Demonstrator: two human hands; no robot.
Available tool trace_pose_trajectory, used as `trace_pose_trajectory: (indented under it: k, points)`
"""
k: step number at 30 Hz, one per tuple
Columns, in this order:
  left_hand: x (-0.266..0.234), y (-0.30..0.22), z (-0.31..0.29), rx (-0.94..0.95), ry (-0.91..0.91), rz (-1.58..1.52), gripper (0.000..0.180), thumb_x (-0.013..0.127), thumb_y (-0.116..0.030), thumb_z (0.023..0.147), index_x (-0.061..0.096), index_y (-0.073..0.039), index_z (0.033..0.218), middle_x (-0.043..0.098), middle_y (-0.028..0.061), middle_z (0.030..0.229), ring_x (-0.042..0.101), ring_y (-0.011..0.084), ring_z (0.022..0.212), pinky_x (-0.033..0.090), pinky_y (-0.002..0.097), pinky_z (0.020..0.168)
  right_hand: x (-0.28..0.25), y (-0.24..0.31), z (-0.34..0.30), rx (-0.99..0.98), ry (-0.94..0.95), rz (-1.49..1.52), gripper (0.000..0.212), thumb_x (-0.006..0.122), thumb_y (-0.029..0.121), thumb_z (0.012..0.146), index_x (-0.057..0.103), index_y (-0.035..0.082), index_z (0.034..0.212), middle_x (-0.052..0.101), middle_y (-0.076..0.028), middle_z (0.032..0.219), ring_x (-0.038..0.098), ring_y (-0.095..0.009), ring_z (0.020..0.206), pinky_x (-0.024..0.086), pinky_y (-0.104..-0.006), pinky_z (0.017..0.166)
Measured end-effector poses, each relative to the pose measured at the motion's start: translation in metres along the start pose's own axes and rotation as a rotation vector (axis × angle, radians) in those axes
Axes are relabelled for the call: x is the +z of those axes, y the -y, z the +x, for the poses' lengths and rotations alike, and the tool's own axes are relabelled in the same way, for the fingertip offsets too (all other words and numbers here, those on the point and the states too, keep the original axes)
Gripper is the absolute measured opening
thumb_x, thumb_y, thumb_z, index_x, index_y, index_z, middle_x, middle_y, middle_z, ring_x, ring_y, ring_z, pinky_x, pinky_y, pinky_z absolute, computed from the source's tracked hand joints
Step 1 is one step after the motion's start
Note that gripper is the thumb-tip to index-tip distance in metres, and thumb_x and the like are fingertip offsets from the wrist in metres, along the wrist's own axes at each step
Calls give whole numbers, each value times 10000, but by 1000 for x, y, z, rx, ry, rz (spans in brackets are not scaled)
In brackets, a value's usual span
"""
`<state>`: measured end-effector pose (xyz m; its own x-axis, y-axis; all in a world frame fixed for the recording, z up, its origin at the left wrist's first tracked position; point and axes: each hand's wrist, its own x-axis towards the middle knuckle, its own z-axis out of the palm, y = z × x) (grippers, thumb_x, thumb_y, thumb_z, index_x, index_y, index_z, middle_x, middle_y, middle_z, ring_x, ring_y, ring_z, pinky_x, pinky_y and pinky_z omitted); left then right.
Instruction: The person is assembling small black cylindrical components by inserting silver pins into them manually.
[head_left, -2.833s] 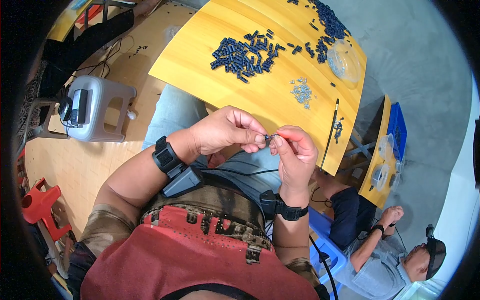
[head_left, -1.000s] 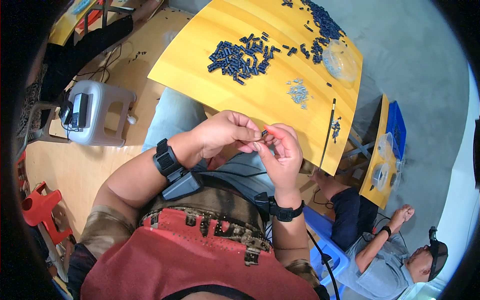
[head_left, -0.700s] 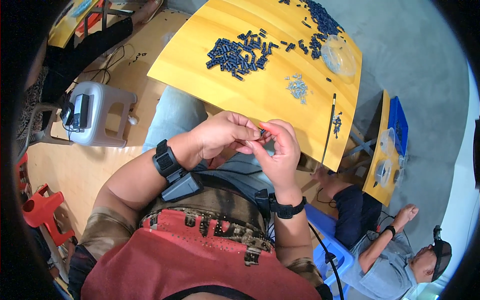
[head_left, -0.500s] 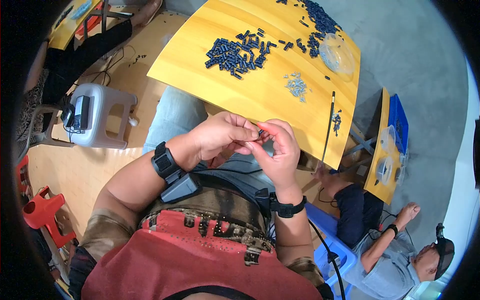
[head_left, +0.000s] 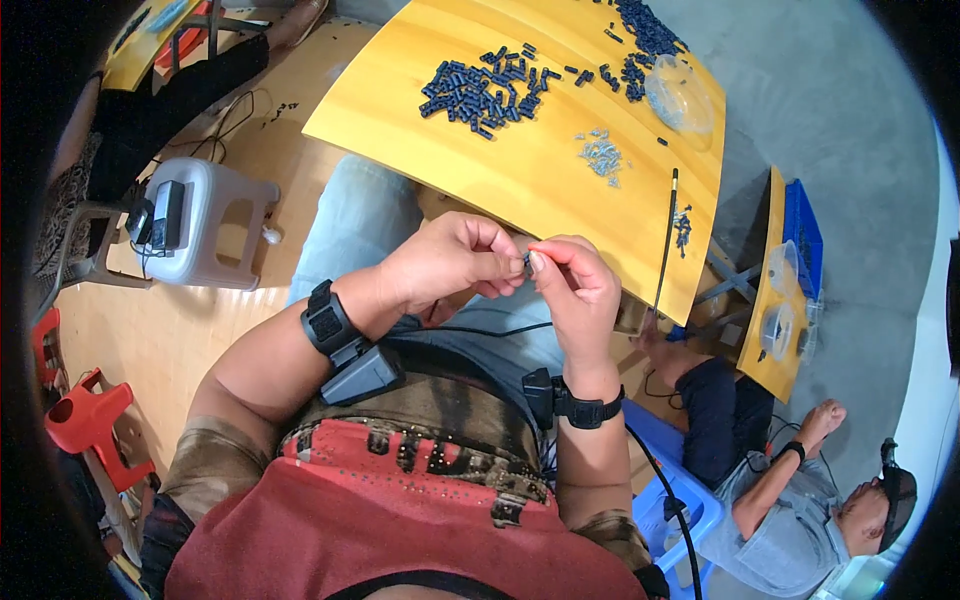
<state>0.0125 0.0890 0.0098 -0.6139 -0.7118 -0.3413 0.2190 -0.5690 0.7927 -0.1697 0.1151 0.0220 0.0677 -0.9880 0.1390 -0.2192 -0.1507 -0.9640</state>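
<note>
Above my lap, in front of the table's near edge, my left hand (head_left: 462,262) and my right hand (head_left: 580,285) meet at their fingertips. Both pinch a small dark piece (head_left: 527,262), mostly covered by the fingers, so its exact kind is hidden. On the yellow table (head_left: 400,70) beyond lies a heap of short black cylindrical parts (head_left: 470,98). To its right is a scatter of tiny silvery pieces (head_left: 602,158). Farther right, small dark pieces (head_left: 683,228) lie beside a thin black rod (head_left: 667,235) that reaches past the table's edge.
A clear plastic bowl (head_left: 680,100) and a larger black heap (head_left: 650,35) occupy the far right. Another person (head_left: 780,500) sits at right near a blue stool (head_left: 690,515). A pale stool (head_left: 210,225) and a red stool (head_left: 95,425) stand left. A cable (head_left: 670,500) passes my right arm.
My hands have shifted slightly right, and the fingertips have changed their hold on the small dark piece. The table appears slightly higher and farther right in view.
</note>
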Motion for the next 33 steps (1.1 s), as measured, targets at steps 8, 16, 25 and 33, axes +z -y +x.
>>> trace_pose_trajectory:
  k: [8, 16, 25, 33]
  points:
    - [0, 11, -2, 17, 8, -66, 158, 633, -184, 873, 617, -27, 878, 656, 49, 810, 615, 100, 719, 494, 227, 658, 2, 3, -1, 22, 49, 71, 57, 645, 3, 810, 654, -9, 865, 613, -61, 838, 568, -107, 722, 453, -216, 638]
    - [-2, 13, -4, -105, -13, -219, 142, 604, -155, 879, 626, -19, 914, 662, 62, 836, 633, 123, 743, 516, 243, 686, 6, -5, -5, 41, 42, 100, 79, 641, -3, 810, 659, -2, 887, 618, -57, 850, 570, -109, 759, 455, -219, 655]
    - [4, 7, -11, -93, -25, -296, 119, 628, -121, 851, 617, -12, 898, 658, 79, 875, 637, 133, 798, 528, 254, 723, 7, 5, -12, -235, 110, -235, 438, 772, 57, 637, 598, 33, 1038, 573, -80, 948, 554, -153, 736, 458, -257, 634]
    - [8, 20, -10, -82, -52, -292, 119, 622, -121, 857, 617, -7, 893, 653, 71, 875, 628, 132, 798, 519, 262, 749, 11, 4, -17, -282, 70, -423, 361, 726, 17, 657, 581, 21, 988, 563, -102, 937, 551, -184, 738, 465, -269, 625]
